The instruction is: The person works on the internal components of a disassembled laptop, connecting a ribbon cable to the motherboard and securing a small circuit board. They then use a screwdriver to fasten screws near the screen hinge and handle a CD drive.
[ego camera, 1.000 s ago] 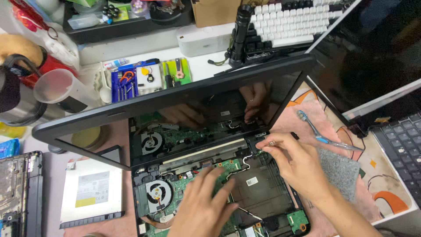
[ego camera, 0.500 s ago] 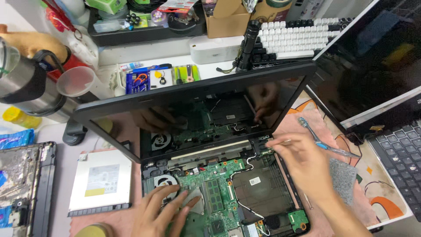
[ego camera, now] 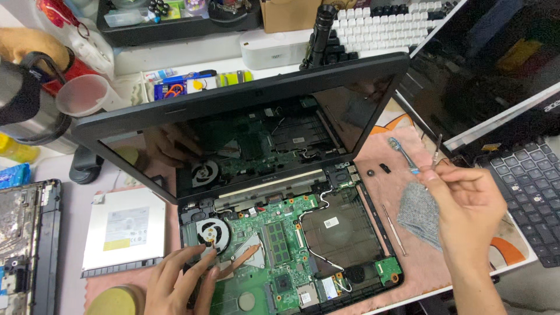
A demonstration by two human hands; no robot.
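An opened black laptop lies before me, its green motherboard (ego camera: 280, 251) bare and its dark screen (ego camera: 245, 122) tilted up behind. My left hand (ego camera: 178, 283) rests at the base's lower left, fingers spread, fingertips touching the round cooling fan (ego camera: 211, 232) and the copper heat pipe beside it. Off the laptop's right side, my right hand (ego camera: 469, 204) is raised above the pink mat (ego camera: 420, 262) and pinches thin metal tweezers (ego camera: 437, 149), tips pointing up. A blue-handled screwdriver (ego camera: 402, 153) lies just left of the tweezers, and a grey cloth (ego camera: 419, 214) sits beside the hand.
A removed optical drive (ego camera: 123, 230) lies left of the laptop, a stripped chassis part (ego camera: 23, 239) at the far left. A second laptop (ego camera: 525, 181) stands at the right. Behind are a white keyboard (ego camera: 379, 17), a plastic cup (ego camera: 87, 94) and a steel flask (ego camera: 23, 108). A thin rod (ego camera: 394, 228) and small black parts (ego camera: 385, 168) lie on the mat.
My right hand has left the laptop's hinge area and moved right and up with the tweezers. My left hand has slid left from the board's middle onto the fan.
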